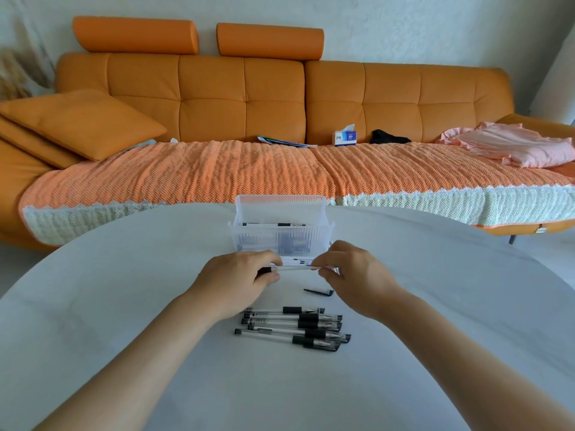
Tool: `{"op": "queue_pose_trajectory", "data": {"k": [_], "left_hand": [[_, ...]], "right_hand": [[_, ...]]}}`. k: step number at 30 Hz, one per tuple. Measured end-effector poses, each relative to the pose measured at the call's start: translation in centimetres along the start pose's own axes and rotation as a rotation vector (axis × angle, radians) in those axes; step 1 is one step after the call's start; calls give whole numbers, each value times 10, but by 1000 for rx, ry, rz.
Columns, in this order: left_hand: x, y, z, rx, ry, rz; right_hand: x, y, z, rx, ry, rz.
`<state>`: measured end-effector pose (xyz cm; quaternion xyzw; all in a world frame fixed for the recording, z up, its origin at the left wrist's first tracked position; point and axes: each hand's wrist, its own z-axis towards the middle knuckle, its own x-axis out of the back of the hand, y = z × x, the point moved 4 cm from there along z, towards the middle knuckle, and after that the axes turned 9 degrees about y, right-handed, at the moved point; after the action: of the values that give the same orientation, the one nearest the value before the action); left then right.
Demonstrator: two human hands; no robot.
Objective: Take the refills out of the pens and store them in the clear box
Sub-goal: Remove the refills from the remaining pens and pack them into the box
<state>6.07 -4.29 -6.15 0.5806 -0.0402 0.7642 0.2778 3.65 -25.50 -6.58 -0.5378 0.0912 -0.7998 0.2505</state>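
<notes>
A clear pen [297, 268] is held level between both hands, just in front of the clear box [281, 236]. My left hand [239, 283] grips its black-grip end, and my right hand [357, 275] pinches the other end. The clear box stands open on the white table [124, 306] with its lid raised, and dark pen parts lie inside. A few pale pieces lie on the table behind the held pen. Several capped black pens [295, 328] lie in a pile near me. A loose black cap [319, 291] lies under my right hand.
The round white table ends just behind the box. Beyond it stands an orange sofa [249, 98] with a knitted cover, a tissue box [345, 137], papers [280, 141], a black cloth [389, 137] and pink clothing [513, 147].
</notes>
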Motion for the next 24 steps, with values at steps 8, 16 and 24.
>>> {"op": "queue_pose_trajectory", "data": {"k": [8,16,24], "left_hand": [[-6,11,-1,-61,32,-43],[-5,16,-4,-74,56,-65],[-11,24,-4,-83,77,-100]], "right_hand": [[3,-2,1,-41,-42,67],[6,-1,-2,-85,-40,91],[-2,-10,-3,-60,-86,205]]}}
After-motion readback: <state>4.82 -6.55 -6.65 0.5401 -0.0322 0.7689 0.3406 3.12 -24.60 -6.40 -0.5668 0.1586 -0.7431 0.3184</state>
